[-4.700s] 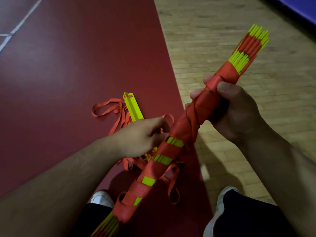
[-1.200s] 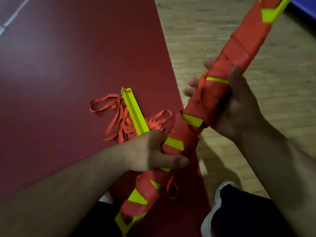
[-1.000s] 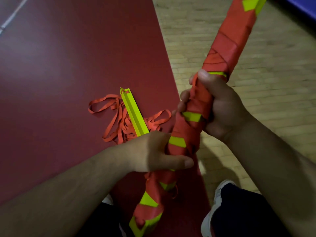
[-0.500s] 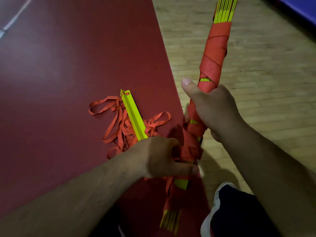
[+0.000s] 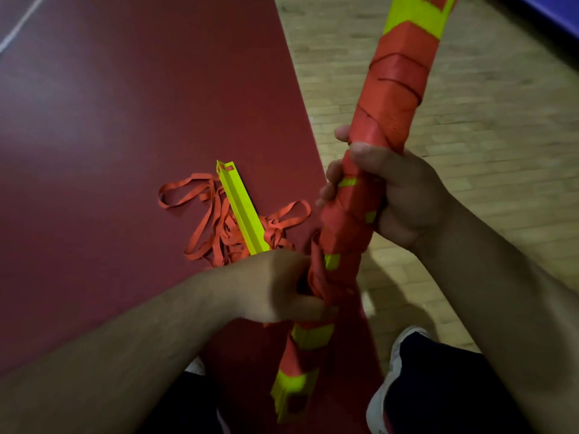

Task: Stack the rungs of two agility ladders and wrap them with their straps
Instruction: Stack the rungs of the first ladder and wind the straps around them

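Bundle (image 5: 388, 98) rotating since last frame, broad face now showing. Right hand (image 5: 401, 195) gripping its middle, left hand (image 5: 272, 286) pinching loose strap (image 5: 317, 272) at lower centre.

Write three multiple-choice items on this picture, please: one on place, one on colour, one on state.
1. Where do the loose yellow rungs lie? A on the red mat; B on a bench; C on a chair.
2. What colour are the straps? A blue; B orange; C white.
3. What is the right hand doing? A hanging idle; B gripping the wrapped bundle; C pressing the mat.
Answers: A, red surface surrounds them; B, all are orange; B, its fingers curl round it.
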Demonstrator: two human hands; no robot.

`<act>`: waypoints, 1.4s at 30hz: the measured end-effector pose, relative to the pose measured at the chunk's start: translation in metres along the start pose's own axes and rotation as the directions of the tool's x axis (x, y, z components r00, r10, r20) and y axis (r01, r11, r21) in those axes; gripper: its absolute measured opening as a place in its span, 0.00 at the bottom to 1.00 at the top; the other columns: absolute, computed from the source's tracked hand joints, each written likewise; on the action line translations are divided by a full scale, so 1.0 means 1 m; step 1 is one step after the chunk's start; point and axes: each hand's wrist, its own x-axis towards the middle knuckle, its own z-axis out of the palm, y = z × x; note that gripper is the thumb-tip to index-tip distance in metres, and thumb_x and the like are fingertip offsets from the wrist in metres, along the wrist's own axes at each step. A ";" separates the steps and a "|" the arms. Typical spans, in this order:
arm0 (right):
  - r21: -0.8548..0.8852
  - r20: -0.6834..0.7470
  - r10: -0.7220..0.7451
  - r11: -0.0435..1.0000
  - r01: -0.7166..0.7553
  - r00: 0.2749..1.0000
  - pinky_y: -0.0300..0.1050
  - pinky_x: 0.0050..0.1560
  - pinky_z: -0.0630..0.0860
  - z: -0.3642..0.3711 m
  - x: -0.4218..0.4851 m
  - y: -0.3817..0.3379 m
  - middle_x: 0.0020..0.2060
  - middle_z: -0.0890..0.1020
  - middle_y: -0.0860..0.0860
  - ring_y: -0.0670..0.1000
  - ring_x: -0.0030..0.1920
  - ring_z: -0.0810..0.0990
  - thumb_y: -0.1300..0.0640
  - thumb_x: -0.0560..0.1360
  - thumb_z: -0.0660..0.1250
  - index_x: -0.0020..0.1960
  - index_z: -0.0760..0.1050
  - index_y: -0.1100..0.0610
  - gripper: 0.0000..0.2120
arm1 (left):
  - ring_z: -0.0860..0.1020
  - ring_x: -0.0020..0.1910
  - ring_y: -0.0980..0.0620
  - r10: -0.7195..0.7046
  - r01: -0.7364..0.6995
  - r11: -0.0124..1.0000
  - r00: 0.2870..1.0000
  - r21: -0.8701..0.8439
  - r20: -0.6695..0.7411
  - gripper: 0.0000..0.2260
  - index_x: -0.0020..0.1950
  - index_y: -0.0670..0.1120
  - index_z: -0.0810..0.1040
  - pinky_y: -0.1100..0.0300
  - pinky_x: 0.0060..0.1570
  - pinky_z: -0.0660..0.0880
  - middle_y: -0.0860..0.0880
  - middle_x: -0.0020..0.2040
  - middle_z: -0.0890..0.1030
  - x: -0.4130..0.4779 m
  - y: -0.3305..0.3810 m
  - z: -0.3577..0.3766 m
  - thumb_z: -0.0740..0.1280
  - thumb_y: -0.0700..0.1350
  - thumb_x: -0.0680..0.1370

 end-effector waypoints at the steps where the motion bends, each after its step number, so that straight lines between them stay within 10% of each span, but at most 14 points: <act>1: -0.051 -0.075 -0.015 0.999 0.011 0.997 0.58 0.46 0.81 0.002 0.002 -0.001 0.37 0.81 0.57 0.57 0.37 0.82 0.59 0.74 0.70 0.56 0.76 0.57 0.11 | 0.82 0.47 0.56 0.000 0.002 0.999 0.999 0.052 -0.034 0.14 0.57 0.49 0.80 0.55 0.48 0.78 0.52 0.48 0.85 0.001 0.000 0.000 0.73 0.53 0.75; 6: -0.413 -0.587 -0.233 0.910 -0.039 0.775 0.61 0.46 0.84 0.005 0.013 0.006 0.36 0.84 0.52 0.55 0.37 0.86 0.50 0.69 0.76 0.50 0.78 0.58 0.16 | 0.82 0.49 0.57 -0.116 0.143 0.985 0.963 0.096 -0.243 0.39 0.66 0.60 0.65 0.57 0.48 0.79 0.56 0.48 0.83 0.001 0.008 0.010 0.72 0.72 0.60; 10: -0.455 -0.737 -0.278 0.878 -0.148 0.616 0.48 0.44 0.81 -0.004 0.016 0.007 0.44 0.83 0.47 0.47 0.42 0.84 0.41 0.67 0.73 0.58 0.76 0.53 0.25 | 0.83 0.47 0.47 -0.069 0.216 0.946 0.862 0.241 -0.503 0.43 0.64 0.57 0.61 0.53 0.41 0.78 0.54 0.48 0.81 0.007 0.013 0.029 0.66 0.76 0.57; 17: -0.324 -0.340 -0.271 0.933 0.158 0.901 0.55 0.49 0.80 -0.010 0.005 0.003 0.44 0.81 0.51 0.52 0.45 0.81 0.46 0.68 0.73 0.63 0.74 0.57 0.27 | 0.82 0.50 0.50 0.031 -0.124 0.881 0.978 -0.457 -0.207 0.26 0.67 0.46 0.71 0.50 0.50 0.80 0.47 0.51 0.84 -0.001 0.010 0.001 0.76 0.39 0.72; 21: -0.066 -0.173 -0.088 0.995 0.078 0.981 0.54 0.46 0.80 0.001 -0.001 -0.002 0.47 0.85 0.58 0.59 0.46 0.85 0.50 0.75 0.66 0.56 0.74 0.56 0.14 | 0.80 0.48 0.55 0.075 -0.163 0.857 0.978 -0.489 -0.195 0.21 0.63 0.47 0.74 0.56 0.48 0.77 0.53 0.48 0.82 -0.003 0.016 -0.008 0.75 0.40 0.71; 30: -0.355 -0.473 -0.280 0.929 0.110 0.836 0.57 0.45 0.83 0.021 0.003 -0.006 0.36 0.81 0.52 0.54 0.35 0.82 0.50 0.72 0.74 0.49 0.75 0.55 0.12 | 0.82 0.44 0.54 -0.093 0.092 0.996 0.992 -0.010 -0.082 0.23 0.47 0.51 0.77 0.49 0.47 0.79 0.51 0.41 0.83 0.002 0.005 -0.008 0.69 0.69 0.66; 37: -0.764 -0.564 -0.522 0.624 -0.165 0.640 0.36 0.35 0.75 0.018 0.009 0.001 0.41 0.78 0.44 0.42 0.37 0.79 0.40 0.71 0.72 0.58 0.71 0.53 0.24 | 0.82 0.51 0.46 -0.044 0.145 0.966 0.908 0.215 -0.416 0.33 0.62 0.54 0.65 0.51 0.45 0.79 0.51 0.50 0.82 0.010 0.016 0.017 0.71 0.68 0.65; 42: -0.662 -0.605 -0.426 0.738 -0.128 0.673 0.42 0.39 0.78 0.009 0.008 -0.004 0.41 0.81 0.44 0.45 0.39 0.82 0.38 0.70 0.72 0.54 0.74 0.51 0.21 | 0.82 0.53 0.49 0.024 0.012 0.994 0.942 0.105 -0.334 0.29 0.66 0.51 0.69 0.50 0.51 0.79 0.51 0.53 0.83 0.007 0.021 0.010 0.73 0.60 0.70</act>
